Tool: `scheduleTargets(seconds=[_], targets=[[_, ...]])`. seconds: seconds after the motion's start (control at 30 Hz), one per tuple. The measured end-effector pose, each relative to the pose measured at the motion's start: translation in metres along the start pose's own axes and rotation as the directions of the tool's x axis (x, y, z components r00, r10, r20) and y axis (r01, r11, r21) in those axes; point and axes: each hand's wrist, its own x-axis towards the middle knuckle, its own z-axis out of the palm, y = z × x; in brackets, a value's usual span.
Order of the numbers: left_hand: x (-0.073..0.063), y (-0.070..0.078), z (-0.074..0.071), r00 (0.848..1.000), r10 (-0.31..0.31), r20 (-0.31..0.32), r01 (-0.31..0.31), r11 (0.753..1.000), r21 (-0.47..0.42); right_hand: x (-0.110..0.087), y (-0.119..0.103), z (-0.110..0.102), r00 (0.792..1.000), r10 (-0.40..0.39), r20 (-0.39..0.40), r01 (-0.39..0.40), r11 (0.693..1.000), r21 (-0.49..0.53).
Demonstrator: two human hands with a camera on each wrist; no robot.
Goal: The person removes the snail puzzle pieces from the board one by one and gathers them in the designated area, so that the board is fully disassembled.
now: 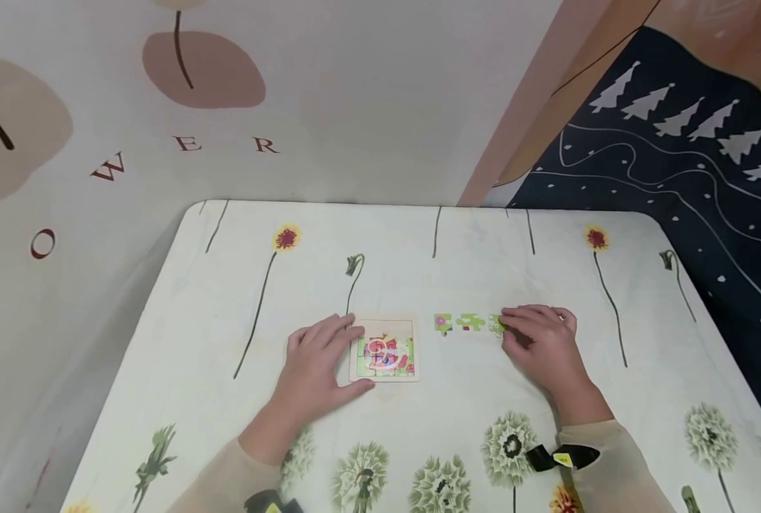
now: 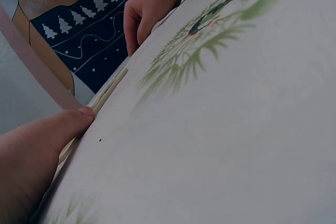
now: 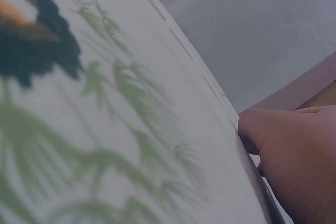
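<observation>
In the head view a small square jigsaw puzzle board (image 1: 385,325) with a pale frame lies on the table. Its lower part is filled with a red and green picture, and a pale bare strip runs along the top. My left hand (image 1: 319,363) rests at the board's left side, fingers extended at the upper left and thumb by the bottom edge. To the right, two loose green puzzle pieces, a left piece (image 1: 442,323) and a middle piece (image 1: 470,322), lie in a row. My right hand (image 1: 544,349) pinches a third green puzzle piece (image 1: 494,323), partly hidden by the fingertips.
A white flower-printed cloth (image 1: 226,420) covers the table. Behind stands a pale wall (image 1: 368,100) with printed letters. At the right hangs a dark blue printed panel (image 1: 669,185) with white trees, close to the table's right edge.
</observation>
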Motion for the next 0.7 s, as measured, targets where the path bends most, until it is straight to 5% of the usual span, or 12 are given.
scheduleTargets(seconds=[0.27,0.53,0.7], targets=[[-0.001,-0.001,0.003,1.000,-0.013,0.028,0.012,0.999,0.036,-0.001,-0.002,0.002,0.999,0.038,0.004,-0.038,0.999,0.004],[-0.002,0.000,0.003,0.999,-0.022,0.044,0.020,0.998,0.052,0.006,-0.030,0.012,0.999,0.010,-0.044,-0.005,0.993,0.117],[0.000,0.001,0.002,0.999,-0.024,0.037,0.021,0.998,0.057,0.011,-0.051,0.024,0.999,0.009,0.048,-0.019,0.978,0.205]])
